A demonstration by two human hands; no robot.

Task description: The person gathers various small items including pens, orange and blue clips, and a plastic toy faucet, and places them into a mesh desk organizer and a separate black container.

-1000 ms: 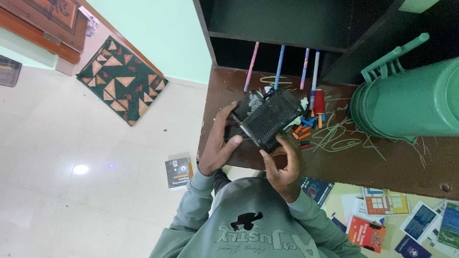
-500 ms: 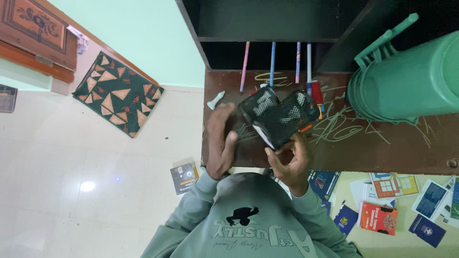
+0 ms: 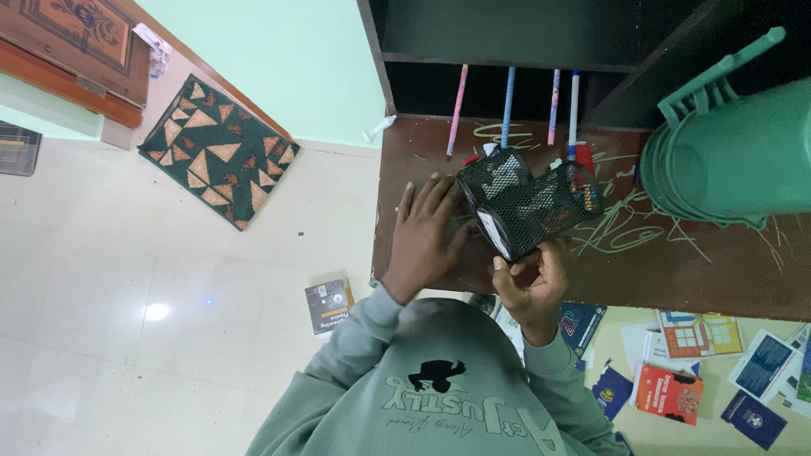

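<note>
A black wire-mesh desk organiser (image 3: 528,205) is held tilted just above the brown table (image 3: 676,270). My right hand (image 3: 530,279) grips its near lower corner from below. My left hand (image 3: 427,236) lies flat on the table at the organiser's left side, fingers spread and touching the mesh. Small coloured pens and crayons show through the mesh at its right end (image 3: 583,190). A small white object (image 3: 378,127) is in mid-air past the table's far left corner.
Several long pens (image 3: 507,105) lean against a dark shelf unit (image 3: 507,42) at the back. Stacked green plastic chairs (image 3: 735,160) fill the right. Books (image 3: 669,393) lie on the floor, one (image 3: 328,304) near the table's left edge. A patterned mat (image 3: 215,148) lies left.
The organiser has swung up and to the right, covering the loose crayons. My left hand let go and flattened on the table. The white object moved away toward the back.
</note>
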